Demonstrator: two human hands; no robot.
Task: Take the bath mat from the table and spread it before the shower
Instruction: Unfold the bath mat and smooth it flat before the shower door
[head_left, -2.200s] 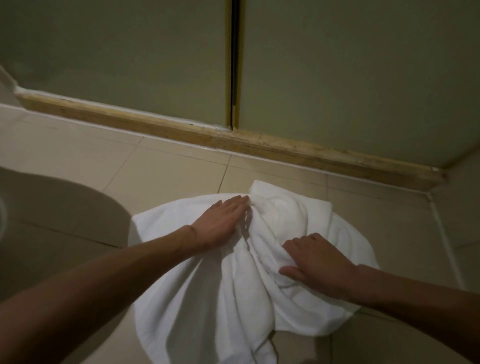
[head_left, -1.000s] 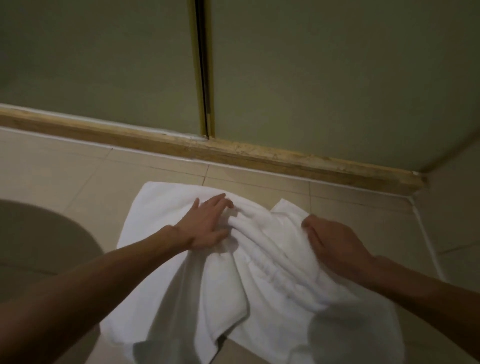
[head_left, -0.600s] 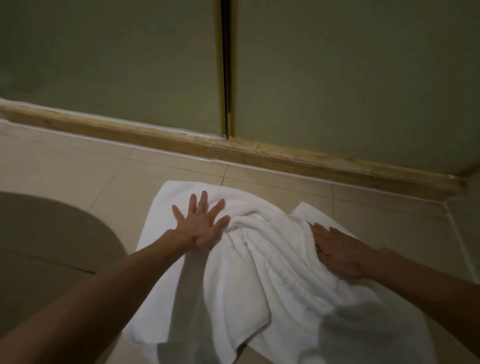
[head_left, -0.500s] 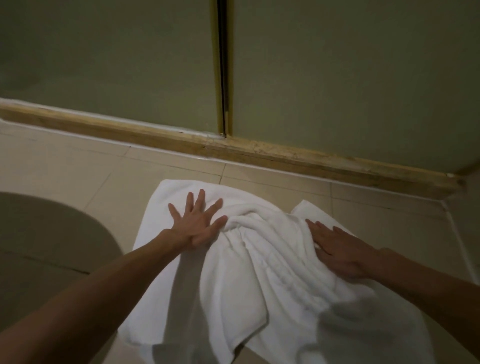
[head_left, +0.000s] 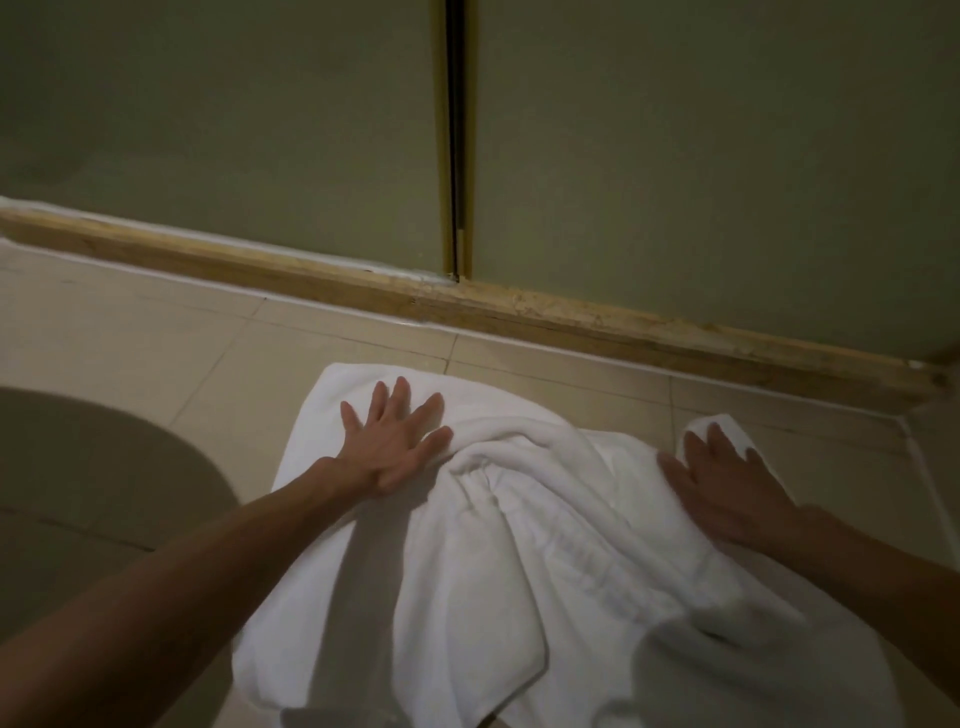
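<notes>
Head view looks down on the white bath mat (head_left: 519, 582), lying rumpled on the tiled floor (head_left: 130, 332), near the wooden sill (head_left: 545, 309) under the green panels (head_left: 208, 130), a strip of tile between; left grip (head_left: 392, 444), a bare hand, is spread wide, fingers splayed, palm pressing flat on the mat's far left part, holding nothing; right grip (head_left: 727, 488) lies flat too, fingers straight, pressing by the mat's far right corner; thick folds bunch between the two.
</notes>
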